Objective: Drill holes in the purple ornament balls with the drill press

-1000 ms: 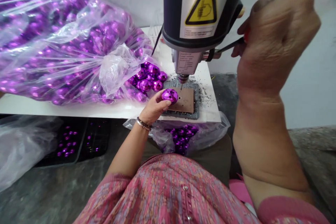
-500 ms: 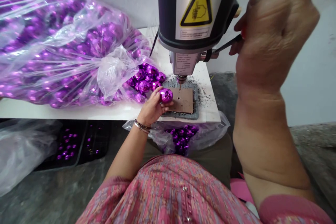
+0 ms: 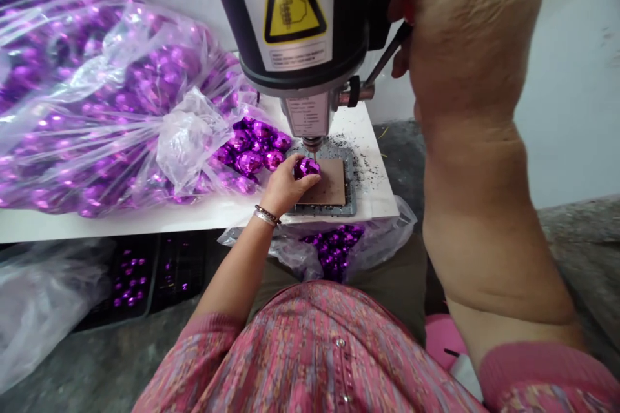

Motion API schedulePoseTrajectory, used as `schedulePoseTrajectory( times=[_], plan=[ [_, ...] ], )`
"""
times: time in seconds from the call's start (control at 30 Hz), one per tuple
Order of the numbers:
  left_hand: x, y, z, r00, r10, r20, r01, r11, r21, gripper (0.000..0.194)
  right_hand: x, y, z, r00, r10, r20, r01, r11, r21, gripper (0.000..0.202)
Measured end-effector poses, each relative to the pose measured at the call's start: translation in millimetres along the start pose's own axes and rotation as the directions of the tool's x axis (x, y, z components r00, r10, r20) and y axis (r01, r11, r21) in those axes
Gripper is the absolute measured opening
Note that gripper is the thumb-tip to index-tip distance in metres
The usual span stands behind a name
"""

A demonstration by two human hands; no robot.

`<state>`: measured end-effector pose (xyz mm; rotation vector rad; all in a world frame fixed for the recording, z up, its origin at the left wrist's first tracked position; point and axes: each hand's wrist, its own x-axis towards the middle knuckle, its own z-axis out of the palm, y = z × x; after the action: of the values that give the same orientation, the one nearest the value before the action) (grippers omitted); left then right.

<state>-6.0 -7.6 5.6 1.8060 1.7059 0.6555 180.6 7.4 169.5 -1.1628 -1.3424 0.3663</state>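
My left hand (image 3: pixel 287 186) grips a shiny purple faceted ball (image 3: pixel 308 168) between thumb and fingers, over the brown board (image 3: pixel 332 188) on the grey base plate (image 3: pixel 349 206). Just above the ball is the bit of a drill press (image 3: pixel 310 87); I cannot tell whether the two touch. My right hand (image 3: pixel 469 19) is raised at the upper right, its fingers closed around the end of the drill press's lever (image 3: pixel 390 55). Part of the lever's grip is hidden behind that hand.
A large clear bag (image 3: pixel 111 110) of purple balls fills the left of the white table (image 3: pixel 121 222). Loose balls (image 3: pixel 256 145) spill beside the plate. An open bag (image 3: pixel 334 251) of purple balls lies at my lap. Dark crates (image 3: pixel 130 277) stand below; dark shavings litter the table.
My left hand has turned and brought the ball under the drill bit, covering the board's hole. My right hand still grips the lever. The whole view has shifted, with the drill press now further left.
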Motion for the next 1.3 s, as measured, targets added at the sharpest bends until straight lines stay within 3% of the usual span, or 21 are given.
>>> schedulePoseTrajectory(
  times=[0.23, 0.43, 0.67, 0.9, 1.03, 1.3],
  plan=[
    [-4, 5, 9.1, 0.998, 0.059, -0.025, -0.054, 0.988, 0.147, 0.055, 1, -5, 1, 1.0, -0.016, -0.018, 0.016, 1.0, -0.004, 0.025],
    [3, -3, 19.6, 0.969, 0.248, 0.002, -0.246, 0.957, 0.153, 0.064, -3, -1, 0, 1.0, -0.017, -0.018, 0.017, 1.0, 0.024, 0.03],
    [2, -12, 26.1, 0.988, 0.154, 0.008, -0.154, 0.988, -0.013, 0.071, -20, 15, -4, 0.984, -0.179, 0.007, 0.178, 0.982, 0.063, 0.027],
    [-3, -7, 28.9, 0.992, 0.122, -0.015, -0.123, 0.987, -0.1, 0.062, -64, 28, -9, 0.947, -0.31, -0.086, 0.296, 0.945, -0.137, 0.012],
    [-2, -8, 29.3, 0.991, 0.133, -0.009, -0.133, 0.985, -0.111, 0.063, -80, 44, -7, 0.907, -0.408, -0.104, 0.389, 0.906, -0.165, 0.011],
    [-2, -13, 31.4, 0.984, 0.175, -0.007, -0.175, 0.977, -0.124, 0.063, -95, 64, -4, 0.896, -0.426, -0.124, 0.405, 0.9, -0.163, 0.007]
  ],
)
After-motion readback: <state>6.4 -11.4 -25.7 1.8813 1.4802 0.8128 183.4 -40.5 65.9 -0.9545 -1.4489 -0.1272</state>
